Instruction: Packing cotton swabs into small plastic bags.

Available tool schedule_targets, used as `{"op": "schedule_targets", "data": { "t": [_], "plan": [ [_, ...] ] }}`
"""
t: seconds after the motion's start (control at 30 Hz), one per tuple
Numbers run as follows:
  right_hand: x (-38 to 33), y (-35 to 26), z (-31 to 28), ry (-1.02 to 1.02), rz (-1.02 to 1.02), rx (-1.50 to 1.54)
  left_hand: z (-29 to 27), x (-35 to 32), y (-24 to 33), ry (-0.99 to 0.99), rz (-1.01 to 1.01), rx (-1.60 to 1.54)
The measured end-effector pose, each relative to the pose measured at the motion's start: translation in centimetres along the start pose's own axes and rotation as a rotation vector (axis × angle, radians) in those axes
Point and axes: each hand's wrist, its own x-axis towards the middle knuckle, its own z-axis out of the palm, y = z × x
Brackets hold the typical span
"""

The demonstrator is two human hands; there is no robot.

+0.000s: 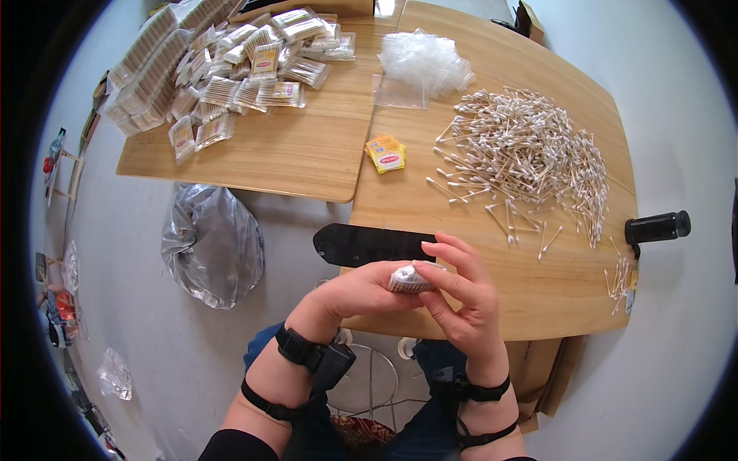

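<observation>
Above the table's near edge, my left hand (371,289) is closed round a small bundle of cotton swabs (410,279), white with fine stripes along its side. Whether a clear bag wraps it I cannot tell. My right hand (463,296) meets the bundle from the other side, thumb and index finger against it and the other fingers raised. A long black flat strip (373,244) lies just beyond both hands. Farther off are a few yellow and orange printed cards (386,154). To the right spreads a large heap of loose cotton swabs (530,150).
Clear plastic bags (425,61) are piled at the far middle. Filled swab packets (257,65) and stacked ones (150,65) cover the far left table. A grey plastic sack (211,246) stands on the floor at left. A black cylinder (657,227) is at the right edge.
</observation>
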Motion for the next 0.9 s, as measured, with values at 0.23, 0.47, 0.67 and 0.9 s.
{"op": "schedule_targets", "data": {
  "t": [0.23, 0.47, 0.67, 0.9],
  "plan": [
    [-0.5, 0.8, -0.1, -0.022, 0.050, 0.177, 0.2, 0.3, -0.3, -0.015, -0.066, -0.004],
    [-0.7, 1.3, -0.5, -0.098, 0.085, 0.239, 0.3, 0.4, -0.7, -0.068, -0.112, -0.098],
    [-1.3, 1.4, -0.2, 0.049, 0.288, 0.501, 0.5, 0.7, -0.1, -0.062, -0.138, 0.046],
    [-1.4, 1.2, 0.2, 0.157, 0.324, 0.548, 0.2, 0.8, 0.5, -0.123, -0.139, 0.144]
  ]
}}
